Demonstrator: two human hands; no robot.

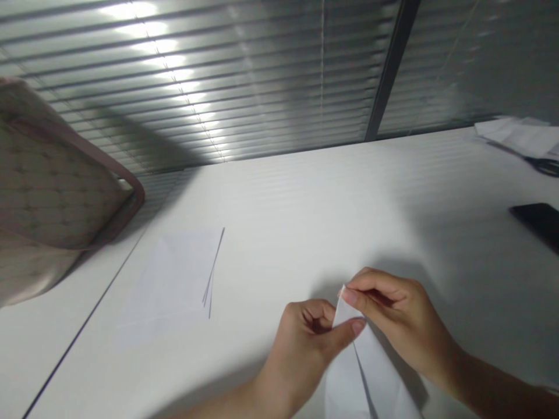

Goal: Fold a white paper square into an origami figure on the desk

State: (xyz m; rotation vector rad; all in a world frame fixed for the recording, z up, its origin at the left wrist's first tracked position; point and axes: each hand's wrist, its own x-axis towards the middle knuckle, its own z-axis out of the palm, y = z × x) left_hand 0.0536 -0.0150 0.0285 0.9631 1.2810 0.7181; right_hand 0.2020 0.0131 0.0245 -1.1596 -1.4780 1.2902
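The left hand (299, 349) and right hand (393, 308) meet low and right of centre, close to the near edge of the surface (305, 198), with a folded white paper (353, 372) rising between them. The fingers (356, 295) of the right hand come in from above and the thumb of the left from the other side, closing narrowly on the paper's pointed top, with no visible gap at the pinch. The left hand's other fingers curl loosely behind the thumb. The lower part of the paper hangs free and opens along a central crease, running off the bottom of the view.

Good work here seems to depend on a firm pinch right at the tip, with the layers lined up first, since thin paper slides easily.

Toward the surface's left edge lies a pale flat sheet (170, 279), with thin dark slivers along one side. A quilted cushion (52, 186) with pinkish trim leans in at the left, beneath slatted blinds (174, 75). By the right edge are a black phone (537, 224), loose papers (519, 135) and dark scissor handles (545, 167)
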